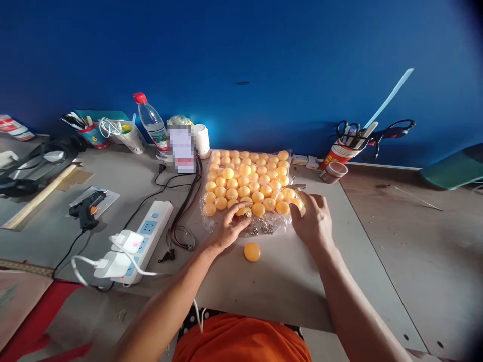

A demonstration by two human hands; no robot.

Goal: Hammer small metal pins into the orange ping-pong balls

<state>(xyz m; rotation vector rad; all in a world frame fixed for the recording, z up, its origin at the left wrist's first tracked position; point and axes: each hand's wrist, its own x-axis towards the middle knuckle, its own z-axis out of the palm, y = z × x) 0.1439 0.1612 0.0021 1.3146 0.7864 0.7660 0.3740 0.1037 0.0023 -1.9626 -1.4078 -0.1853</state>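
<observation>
A clear plastic bag (281, 223) lies flat with rows of orange table tennis balls (232, 193) on it. My left hand (229, 229) is at its front edge, thumb and fingers pinched on a small shiny metal piece (246, 213) beside a ball. Similar small metal pieces (267, 229) lie in little heaps on the plastic. My right hand (316, 221) is curled at the bag's right edge, next to an orange ball; what its fingers hold is hidden. A flat metal tool (297, 186) sticks out just beyond it. One loose ball (252, 252) rests on the table between my forearms.
To the left are a white power strip (158, 216) with plugged-in chargers, a black glue gun (90, 208) and loose cables. A water bottle (153, 123) and cups stand along the blue wall. At right are a red cup (337, 153) of tools and a small lidded tub (334, 172).
</observation>
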